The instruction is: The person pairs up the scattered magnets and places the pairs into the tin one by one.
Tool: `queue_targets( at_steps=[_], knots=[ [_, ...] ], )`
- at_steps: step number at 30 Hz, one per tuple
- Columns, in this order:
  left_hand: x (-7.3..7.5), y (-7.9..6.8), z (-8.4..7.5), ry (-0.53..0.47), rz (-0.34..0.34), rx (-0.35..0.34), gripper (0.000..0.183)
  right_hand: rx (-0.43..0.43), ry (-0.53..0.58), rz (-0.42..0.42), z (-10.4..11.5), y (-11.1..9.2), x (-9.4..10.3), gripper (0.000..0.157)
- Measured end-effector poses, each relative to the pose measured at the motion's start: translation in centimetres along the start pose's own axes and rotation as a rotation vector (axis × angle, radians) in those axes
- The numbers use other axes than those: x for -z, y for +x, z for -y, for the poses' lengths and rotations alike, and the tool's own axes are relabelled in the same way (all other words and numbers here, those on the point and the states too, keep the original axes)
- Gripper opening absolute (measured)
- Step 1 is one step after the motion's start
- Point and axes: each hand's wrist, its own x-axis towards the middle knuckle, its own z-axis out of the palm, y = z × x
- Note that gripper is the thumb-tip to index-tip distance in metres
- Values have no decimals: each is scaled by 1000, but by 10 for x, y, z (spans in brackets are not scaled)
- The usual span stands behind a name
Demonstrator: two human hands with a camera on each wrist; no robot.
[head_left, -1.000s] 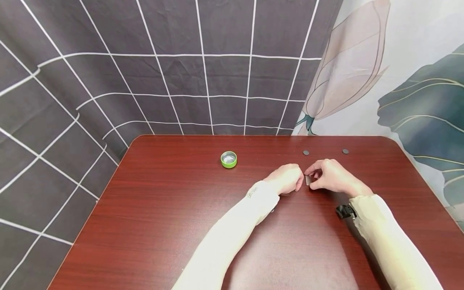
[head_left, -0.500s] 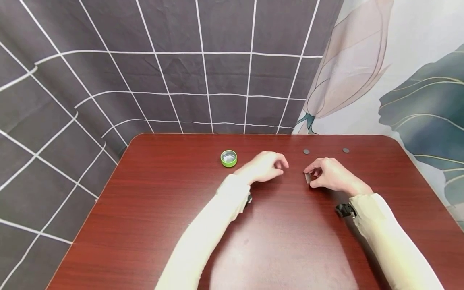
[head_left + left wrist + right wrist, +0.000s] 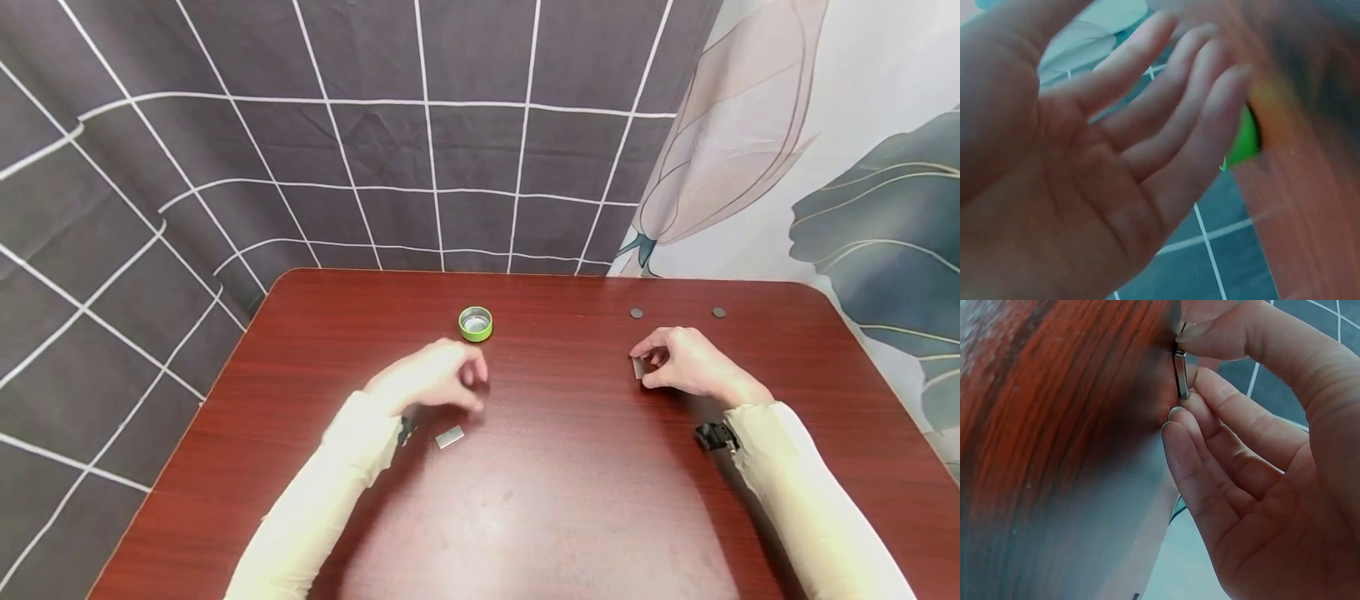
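My right hand (image 3: 686, 362) pinches a small flat silver bar (image 3: 1180, 374) between thumb and fingertips, right at the tabletop. In the head view only a sliver of that bar shows between the fingers. My left hand (image 3: 435, 375) hovers over the table with loosely bent fingers and nothing in its grasp; its palm faces the left wrist camera. Just below it lies a second flat silver bar (image 3: 450, 437). A round bright green tin (image 3: 476, 333) with a silvery inside stands just beyond the left fingers, partly hidden by them in the left wrist view.
Two small dark grey discs (image 3: 637, 313) lie apart near the back right of the reddish-brown table (image 3: 570, 500). Behind the table's far edge hangs a dark grid-patterned curtain (image 3: 375, 150), with a floral one (image 3: 750, 167) to its right.
My left hand has drawn away from the right hand, moving left and toward me. The second silver bar, hidden earlier under the left arm, now shows. My right hand keeps its pinch.
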Motion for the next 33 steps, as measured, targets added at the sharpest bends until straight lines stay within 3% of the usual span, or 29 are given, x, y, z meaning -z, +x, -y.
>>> queue_targets(
  at_steps=[3, 6, 9, 12, 19, 26, 29, 33],
  knots=[
    [-8, -21, 5, -7, 120, 15, 41, 2, -4, -1, 0, 1, 0, 30],
    [-17, -32, 8, -3, 187, -8, 45, 4, 3, -1, 0, 0, -1, 30],
    [-24, -35, 11, -14, 193, -22, 44, 7, 5, -1, 0, -1, -1, 30],
    [-26, -34, 13, -32, 157, -27, 41, 9, 3, -3, 0, -1, -2, 30],
    [-34, -11, 14, -48, 47, -37, 26, 4, 0, -13, 0, -1, -1, 30],
    [-44, 27, -4, -37, -54, -19, 21, 7, 3, -12, 0, -2, -2, 29],
    [-48, 38, -10, -37, -68, -30, 22, 6, 5, -17, 0, -2, -2, 29],
    [-49, 45, -13, -56, -29, -20, 31, 11, 10, -22, 1, -3, -1, 29]
  ],
)
